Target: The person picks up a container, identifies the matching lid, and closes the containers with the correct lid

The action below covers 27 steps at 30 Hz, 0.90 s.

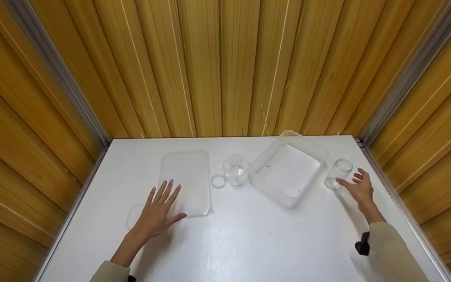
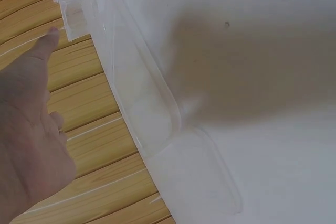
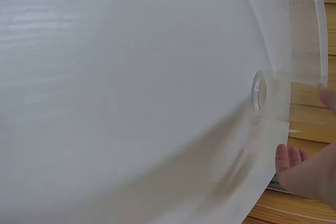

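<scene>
My left hand [image 1: 156, 214], its fingers spread, is over the lower left part of a clear rectangular plastic lid [image 1: 188, 182]. A smaller translucent lid [image 1: 133, 214] lies partly hidden behind this hand. On the right, a clear round jar [image 1: 333, 176] stands uncapped beside a large translucent plastic box [image 1: 290, 174]. My right hand [image 1: 360, 190] is at the jar's right side, the thumb overlapping the jar in the head view and the other fingers loosely bent, apart from it. In the right wrist view the jar [image 3: 275, 95] shows between thumb and fingertips.
A clear faceted container [image 1: 236, 170] stands mid-table, with a small round ring-like lid [image 1: 218, 181] to its left. The large box is set at an angle near the back edge. Wood-look panels [image 1: 225, 70] enclose the white table [image 1: 249, 243] at the back and sides.
</scene>
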{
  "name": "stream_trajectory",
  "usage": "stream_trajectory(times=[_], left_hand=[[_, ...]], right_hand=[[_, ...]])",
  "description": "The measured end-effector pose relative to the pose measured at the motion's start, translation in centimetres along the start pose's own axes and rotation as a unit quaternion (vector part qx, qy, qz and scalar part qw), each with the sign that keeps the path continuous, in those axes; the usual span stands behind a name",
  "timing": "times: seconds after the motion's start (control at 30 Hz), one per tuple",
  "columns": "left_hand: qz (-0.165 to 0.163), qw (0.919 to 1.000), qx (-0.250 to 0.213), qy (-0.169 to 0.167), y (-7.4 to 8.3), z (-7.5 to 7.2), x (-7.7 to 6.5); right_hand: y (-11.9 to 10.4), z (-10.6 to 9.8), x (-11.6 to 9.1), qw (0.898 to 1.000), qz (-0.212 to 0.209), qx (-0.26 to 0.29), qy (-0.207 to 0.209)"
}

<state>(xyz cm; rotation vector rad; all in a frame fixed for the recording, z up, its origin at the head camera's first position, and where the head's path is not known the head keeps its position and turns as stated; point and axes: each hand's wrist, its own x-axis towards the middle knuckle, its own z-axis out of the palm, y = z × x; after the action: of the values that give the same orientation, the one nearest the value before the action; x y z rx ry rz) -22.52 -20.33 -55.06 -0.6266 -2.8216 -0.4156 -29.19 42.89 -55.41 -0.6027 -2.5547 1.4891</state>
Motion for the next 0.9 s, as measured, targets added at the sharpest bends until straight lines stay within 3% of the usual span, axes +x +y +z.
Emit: stream_trajectory(times=[0.1, 0.27, 0.37, 0.9], left_hand=[[0.002, 1.0000, -0.004, 0.004, 0.2, 0.1, -0.1], [-0.003, 0.9998, -0.012, -0.014, 0.5, 0.5, -0.4], [-0.008, 0.9996, -0.012, -0.024, 0.5, 0.7, -0.6], [-0.003, 0.9997, -0.022, -0.010, 0.4, 0.5, -0.5]], right_hand=[[0.4, 0.1, 0.2, 0.999, -0.003, 0.008, -0.034], [0.7, 0.4, 0.1, 0.998, -0.007, 0.011, -0.056], [0.6, 0.8, 0.0, 0.998, -0.006, 0.014, -0.059], [0.5, 1.4, 0.2, 0.999, -0.010, 0.001, -0.053]])
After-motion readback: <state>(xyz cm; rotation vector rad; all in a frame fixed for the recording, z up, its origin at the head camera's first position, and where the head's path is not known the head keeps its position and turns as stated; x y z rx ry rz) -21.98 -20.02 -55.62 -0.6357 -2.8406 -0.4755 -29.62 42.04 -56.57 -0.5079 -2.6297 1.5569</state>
